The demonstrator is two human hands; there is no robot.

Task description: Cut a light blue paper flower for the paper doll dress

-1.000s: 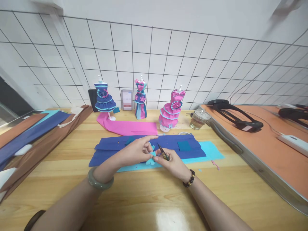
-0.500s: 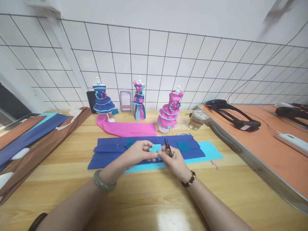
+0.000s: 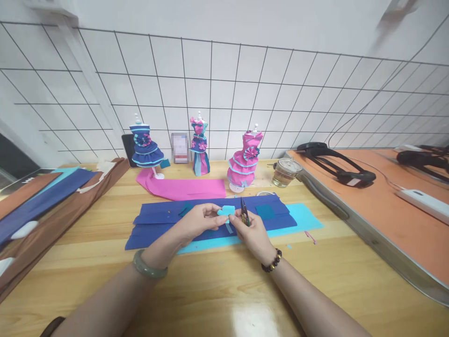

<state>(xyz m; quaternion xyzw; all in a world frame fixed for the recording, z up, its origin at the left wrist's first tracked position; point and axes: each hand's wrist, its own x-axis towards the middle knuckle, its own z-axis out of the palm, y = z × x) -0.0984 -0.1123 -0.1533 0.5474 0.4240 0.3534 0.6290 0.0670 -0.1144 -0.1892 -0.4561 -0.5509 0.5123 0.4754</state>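
Observation:
Between my two hands is a small light-blue paper piece (image 3: 228,210) with an uneven, cut-looking edge. My left hand (image 3: 200,220) pinches its left side between thumb and fingers. At its lower right, my right hand (image 3: 253,236) grips a pair of small scissors (image 3: 244,213), blades pointing up, while the thumb and a fingertip touch the paper. A narrow pale strip (image 3: 229,228) hangs just below. Under the hands lie dark blue crepe-paper sheets (image 3: 154,233) over a light-blue sheet (image 3: 307,217). A teal square (image 3: 265,212) rests on the dark blue, right of my right hand.
Three small dress forms in paper dresses stand behind: blue (image 3: 146,150), mixed-colour (image 3: 200,147) and pink (image 3: 245,161). A pink sheet (image 3: 185,188) lies before them. A lidded cup (image 3: 286,173) stands right, near a black headset (image 3: 336,164). Folded papers (image 3: 70,196) lie left.
The view has shifted slightly. The light-blue piece is turned a little between my fingers, and the pale strip below it shows more clearly.

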